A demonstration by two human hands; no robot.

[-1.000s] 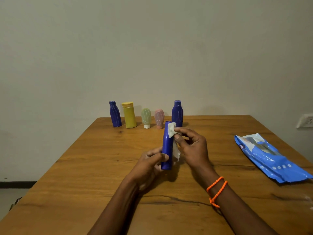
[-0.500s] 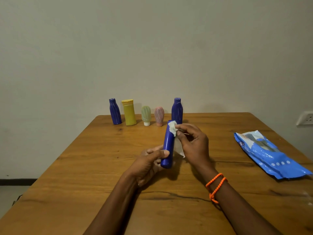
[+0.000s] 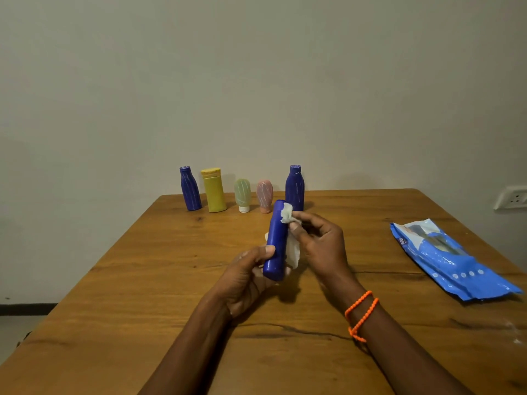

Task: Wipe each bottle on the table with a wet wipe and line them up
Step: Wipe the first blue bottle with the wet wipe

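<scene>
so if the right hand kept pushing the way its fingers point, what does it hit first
The right hand points left, so its fingertips would press the wet wipe harder against the blue bottle held in the left hand. They already look in contact.

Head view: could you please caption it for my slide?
Left hand holds a blue bottle while right hand wipes it with a wet wipe.

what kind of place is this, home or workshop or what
Probably a plain room in a home: a wooden table against a bare wall, a wall socket, and toiletry-style bottles.
</scene>
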